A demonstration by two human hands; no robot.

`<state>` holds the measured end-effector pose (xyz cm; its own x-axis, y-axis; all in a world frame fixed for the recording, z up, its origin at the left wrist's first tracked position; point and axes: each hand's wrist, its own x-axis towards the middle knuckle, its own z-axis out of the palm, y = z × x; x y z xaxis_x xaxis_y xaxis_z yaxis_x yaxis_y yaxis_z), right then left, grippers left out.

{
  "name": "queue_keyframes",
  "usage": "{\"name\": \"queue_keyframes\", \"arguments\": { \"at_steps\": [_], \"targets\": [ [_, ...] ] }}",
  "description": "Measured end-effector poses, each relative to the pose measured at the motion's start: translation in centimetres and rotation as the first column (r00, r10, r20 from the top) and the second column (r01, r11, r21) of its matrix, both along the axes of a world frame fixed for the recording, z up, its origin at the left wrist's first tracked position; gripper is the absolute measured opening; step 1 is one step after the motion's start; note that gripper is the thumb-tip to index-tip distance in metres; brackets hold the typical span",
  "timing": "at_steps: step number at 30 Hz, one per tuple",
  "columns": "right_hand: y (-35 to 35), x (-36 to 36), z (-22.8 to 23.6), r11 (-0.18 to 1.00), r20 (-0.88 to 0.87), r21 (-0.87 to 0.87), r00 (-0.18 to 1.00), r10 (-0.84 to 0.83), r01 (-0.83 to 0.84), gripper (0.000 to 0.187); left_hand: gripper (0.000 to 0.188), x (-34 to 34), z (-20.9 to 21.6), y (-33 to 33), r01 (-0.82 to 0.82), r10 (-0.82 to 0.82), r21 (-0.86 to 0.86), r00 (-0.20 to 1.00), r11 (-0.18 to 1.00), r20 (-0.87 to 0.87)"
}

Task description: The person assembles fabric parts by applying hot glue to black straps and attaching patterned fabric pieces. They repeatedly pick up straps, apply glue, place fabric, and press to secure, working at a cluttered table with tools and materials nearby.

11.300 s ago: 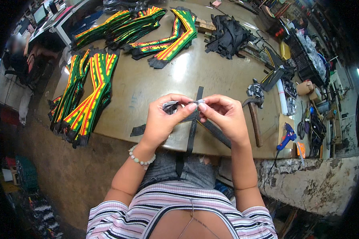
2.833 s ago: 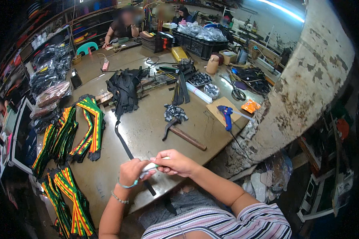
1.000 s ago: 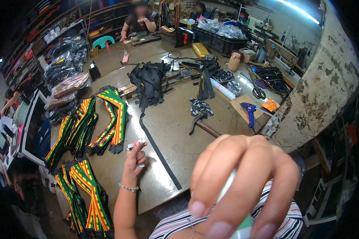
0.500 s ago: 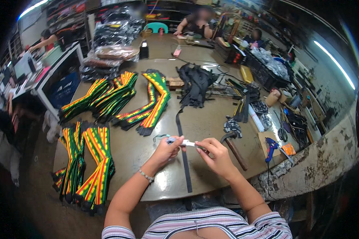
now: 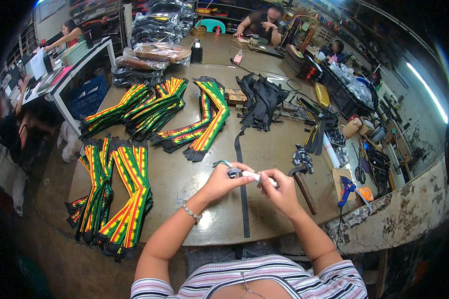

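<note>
Table (image 5: 179,184): slick-looking; could send a dropped white piece (image 5: 252,175) skidding.
Bands (image 5: 132,172): piled at 9 o'clock.
Strap (image 5: 245,214): running 12 to 6 o'clock beneath the grip; could shift if brushed.
Hammer (image 5: 306,193): near 3 o'clock; could be bumped by a wide swing.
Left hand (image 5: 223,181): pinching the white piece.
Right hand (image 5: 281,193): pinching its other end (grip partly hidden).
White piece: at clock centre, above the strap; could slip from too light a pinch.

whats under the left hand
A black strap lies on the table, visible both farther and nearer than the left hand. The stretch between is mostly covered, and anything else there is hidden.
</note>
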<state>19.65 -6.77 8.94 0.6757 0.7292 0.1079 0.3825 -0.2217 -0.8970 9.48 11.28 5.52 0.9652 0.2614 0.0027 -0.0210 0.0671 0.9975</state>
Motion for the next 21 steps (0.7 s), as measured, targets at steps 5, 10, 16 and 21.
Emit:
{"name": "queue_keyframes", "arguments": {
  "at_steps": [5,10,16,21],
  "targets": [
    [0.0,2.4,-1.3,0.882,-0.883,0.439,-0.263,0.388,-0.172,0.03,0.022,-0.1,-0.4,-0.2,0.021,-0.118,0.268,0.929,0.963,0.351],
    [-1.7,1.0,-0.3,0.991,-0.702,0.126,0.71,0.065,0.035,0.029,0.021,0.0,-0.5,0.0,-0.003,-0.097,0.269,0.928,0.963,0.36],
    [-3.5,3.0,-4.7,0.981,-0.948,0.124,0.273,0.162,-0.151,0.027,0.022,-0.1,-0.7,-0.5,0.096,-0.206,0.351,0.934,0.931,0.29],
    [-2.3,5.6,-7.9,0.955,-0.927,0.206,-0.354,0.122,-0.212,0.031,0.045,0.4,-1.9,0.0,0.051,-0.148,0.425,0.969,0.904,0.198]
  ]
}}
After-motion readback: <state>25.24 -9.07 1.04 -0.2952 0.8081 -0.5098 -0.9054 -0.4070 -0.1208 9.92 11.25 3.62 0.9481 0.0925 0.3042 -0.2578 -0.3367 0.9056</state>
